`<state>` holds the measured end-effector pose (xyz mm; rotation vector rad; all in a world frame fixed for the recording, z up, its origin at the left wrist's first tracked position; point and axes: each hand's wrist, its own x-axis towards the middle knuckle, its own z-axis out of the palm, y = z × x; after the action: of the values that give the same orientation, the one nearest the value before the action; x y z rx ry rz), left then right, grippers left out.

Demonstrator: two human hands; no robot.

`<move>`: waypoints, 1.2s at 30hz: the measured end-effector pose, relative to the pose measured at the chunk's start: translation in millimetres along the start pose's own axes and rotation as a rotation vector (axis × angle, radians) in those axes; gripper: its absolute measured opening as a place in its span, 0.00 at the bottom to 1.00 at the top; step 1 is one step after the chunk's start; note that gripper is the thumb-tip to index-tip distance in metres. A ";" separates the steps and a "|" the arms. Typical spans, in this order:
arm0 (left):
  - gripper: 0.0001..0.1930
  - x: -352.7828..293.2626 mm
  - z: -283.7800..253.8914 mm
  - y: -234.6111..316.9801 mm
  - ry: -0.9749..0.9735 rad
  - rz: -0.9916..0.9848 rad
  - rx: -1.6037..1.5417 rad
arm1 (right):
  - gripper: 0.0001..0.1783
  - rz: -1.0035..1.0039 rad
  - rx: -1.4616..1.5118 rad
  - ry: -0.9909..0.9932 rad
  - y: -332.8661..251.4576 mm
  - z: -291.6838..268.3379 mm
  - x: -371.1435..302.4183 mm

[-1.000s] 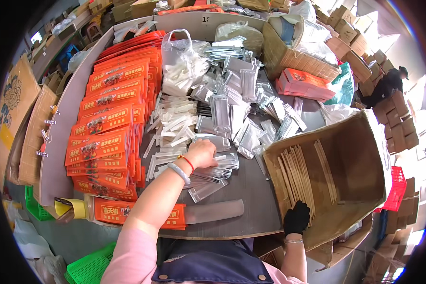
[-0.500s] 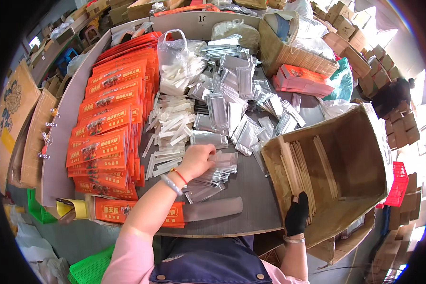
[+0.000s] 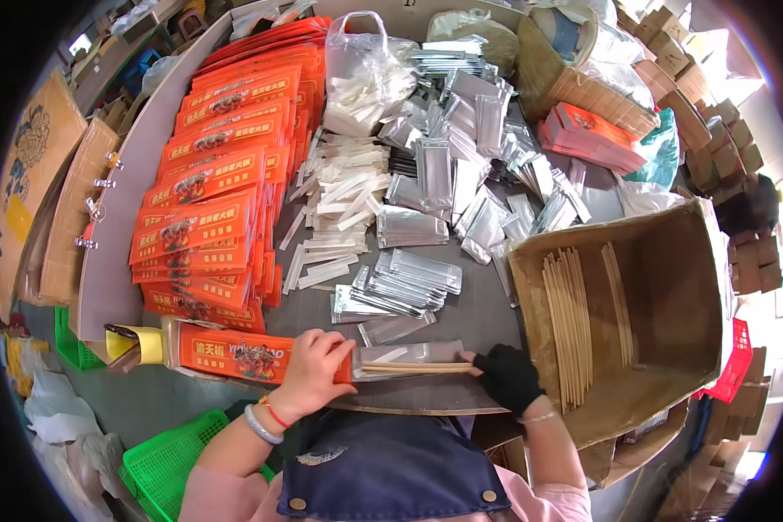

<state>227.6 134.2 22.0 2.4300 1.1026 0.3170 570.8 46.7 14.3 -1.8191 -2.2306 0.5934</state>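
Observation:
At the table's near edge lies a red printed packet (image 3: pixel 226 355) with a clear plastic end (image 3: pixel 444 351). My left hand (image 3: pixel 316 372) holds it where red meets clear, fingers bent on top and thumb toward me. A pair of wooden chopsticks (image 3: pixel 418 367) lies lengthwise along the clear end, beside a thin white strip (image 3: pixel 384 355). Their right tips are pinched in my right hand (image 3: pixel 506 378), which wears a black fingerless glove. Whether the chopsticks are inside or on top of the plastic, I cannot tell. Just beyond sits a fanned pile of silvery flat packets (image 3: pixel 409 283).
Overlapping red packets (image 3: pixel 200 222) fill the table's left side. White strips (image 3: pixel 344 196) and more silvery packets (image 3: pixel 435 174) cover the middle. At right, a tilted cardboard box (image 3: pixel 670 287) holds loose chopsticks (image 3: pixel 568 331). A green basket (image 3: pixel 165 452) stands below, left.
My right hand has come left out of the cardboard box with chopsticks. My left hand has moved from the silvery packets down to the red packet. A white strip now shows at the clear end.

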 end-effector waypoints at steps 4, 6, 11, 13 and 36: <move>0.37 14.1 16.6 21.0 0.036 0.050 -0.053 | 0.19 -0.262 0.347 0.158 -36.6 56.8 49.6; 0.38 14.0 9.7 20.6 0.018 0.043 -0.001 | 0.16 -0.195 0.269 0.278 -24.3 53.8 45.6; 0.37 26.5 25.1 20.9 -0.008 0.060 -0.043 | 0.18 0.299 0.492 0.198 -50.8 73.4 43.8; 0.33 29.9 30.1 17.3 0.005 0.084 -0.044 | 0.23 -0.072 0.877 0.097 -92.9 72.1 62.4; 0.50 -12.0 34.1 -16.7 0.208 -0.406 -0.123 | 0.36 0.015 -0.132 0.130 -69.0 -7.5 27.4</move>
<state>221.9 124.4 -16.2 2.0392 1.5812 0.4934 506.4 63.6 47.9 -1.8796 -2.2184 0.3259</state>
